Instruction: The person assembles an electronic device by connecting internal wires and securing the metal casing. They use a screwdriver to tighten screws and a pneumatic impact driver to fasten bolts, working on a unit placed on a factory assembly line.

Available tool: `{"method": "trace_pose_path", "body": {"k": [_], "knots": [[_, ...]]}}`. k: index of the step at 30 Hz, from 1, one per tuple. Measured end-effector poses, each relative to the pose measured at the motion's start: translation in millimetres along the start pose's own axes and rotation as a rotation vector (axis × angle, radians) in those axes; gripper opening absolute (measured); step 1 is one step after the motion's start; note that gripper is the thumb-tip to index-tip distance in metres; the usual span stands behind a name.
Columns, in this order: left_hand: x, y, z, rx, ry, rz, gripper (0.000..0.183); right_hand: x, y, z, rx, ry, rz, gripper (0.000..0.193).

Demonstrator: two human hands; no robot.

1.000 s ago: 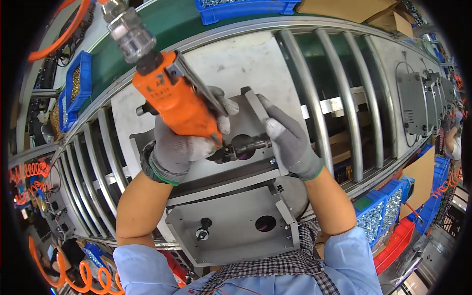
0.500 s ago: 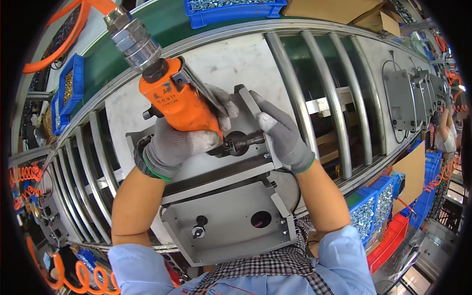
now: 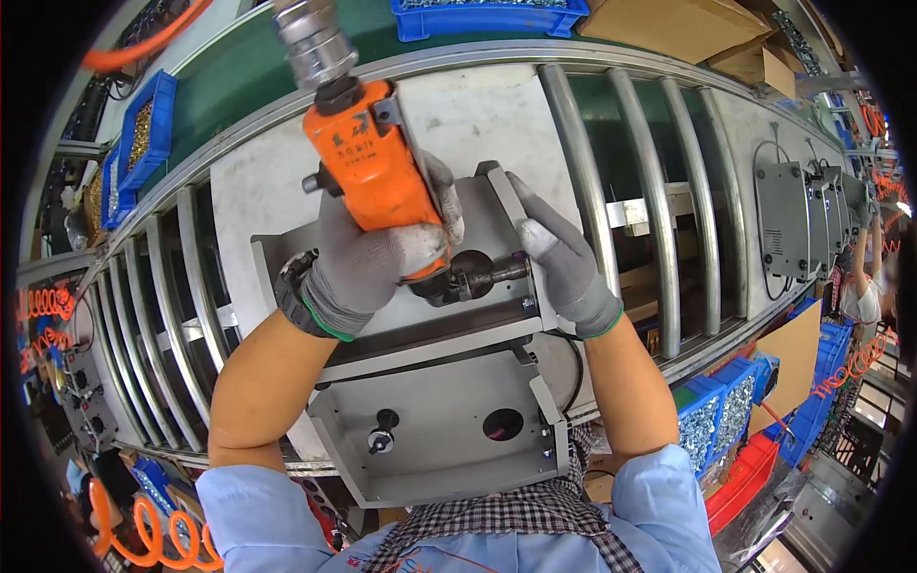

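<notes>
My gloved left hand is wrapped round an orange air ratchet wrench. A metal hose coupling rises from the wrench's far end. The dark ratchet head with its socket reaches across a round hole and meets the right side wall of a grey metal panel. On that wall, my gloved right hand grips from the outer side, fingers along the flange; its fingertips are partly hidden. Nearer me lies a second grey panel with a round hole, a black-and-silver knob-like fitting and small bolts at its right edge.
Metal rollers flank the white work surface. Blue bins of small hardware stand at the right, near a red bin. Another blue bin sits at the back. Grey boxes line the far right, where another person works.
The wrench's rear end and coupling have swung to the right, so the tool stands more upright in view. Its socket stays at the panel's right wall, and my right hand keeps its place there.
</notes>
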State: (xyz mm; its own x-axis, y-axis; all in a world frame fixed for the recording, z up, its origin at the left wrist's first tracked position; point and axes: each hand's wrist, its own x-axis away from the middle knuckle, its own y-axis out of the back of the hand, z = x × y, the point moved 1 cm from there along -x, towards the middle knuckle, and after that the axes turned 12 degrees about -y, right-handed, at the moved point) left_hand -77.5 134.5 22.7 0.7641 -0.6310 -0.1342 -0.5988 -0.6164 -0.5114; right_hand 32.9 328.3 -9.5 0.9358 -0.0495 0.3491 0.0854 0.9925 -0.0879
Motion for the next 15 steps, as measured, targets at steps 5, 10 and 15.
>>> {"method": "trace_pose_path", "body": {"k": [5, 10, 15], "knots": [[-1.2, -1.5, -11.2, -0.006, 0.102, -0.007, 0.066, -0.1, 5.4, -0.1, 0.086, -0.018, 0.015, 0.052], [16.2, -15.2, 7.8, 0.129, 0.079, -0.049, 0.047, -0.1, -1.7, -12.0, 0.05, 0.016, -0.043, 0.052], [21.6, -20.3, 4.7, 0.021, 0.132, -0.097, 0.051, 3.1, -3.4, -9.2, -0.074, -0.06, -0.029, 0.053]]}}
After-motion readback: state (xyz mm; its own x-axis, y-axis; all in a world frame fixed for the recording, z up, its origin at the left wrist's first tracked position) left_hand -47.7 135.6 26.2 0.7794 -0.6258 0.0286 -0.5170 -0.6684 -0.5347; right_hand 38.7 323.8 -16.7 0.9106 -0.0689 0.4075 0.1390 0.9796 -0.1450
